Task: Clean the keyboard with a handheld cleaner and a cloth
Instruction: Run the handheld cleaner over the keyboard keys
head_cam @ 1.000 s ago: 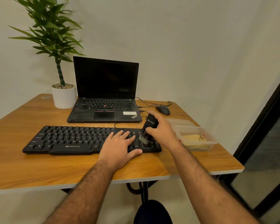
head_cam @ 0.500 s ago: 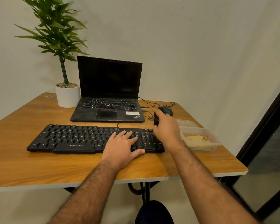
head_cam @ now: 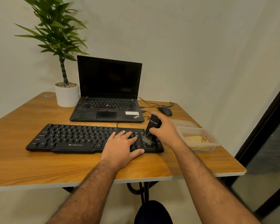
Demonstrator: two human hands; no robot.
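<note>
A black keyboard (head_cam: 74,138) lies across the wooden desk (head_cam: 39,167) in front of me. My left hand (head_cam: 121,148) rests flat on its right-hand keys, fingers straight. My right hand (head_cam: 166,130) grips a black handheld cleaner (head_cam: 153,126), tilted, with its grey brush tip (head_cam: 147,140) down on the keys near the keyboard's right end. A yellow cloth (head_cam: 196,139) lies inside a clear plastic box (head_cam: 215,143) just right of the keyboard.
An open black laptop (head_cam: 108,97) stands behind the keyboard, a potted plant (head_cam: 66,94) to its left, a black mouse (head_cam: 165,110) with cables to its right. A clear lid (head_cam: 183,122) lies behind the box. The desk's right edge is near a dark door frame (head_cam: 265,143).
My right hand pushed the cleaner to the keyboard's far edge, hiding the brush, then drew it back; the brush now sits on the right-hand keys. The left hand stayed put.
</note>
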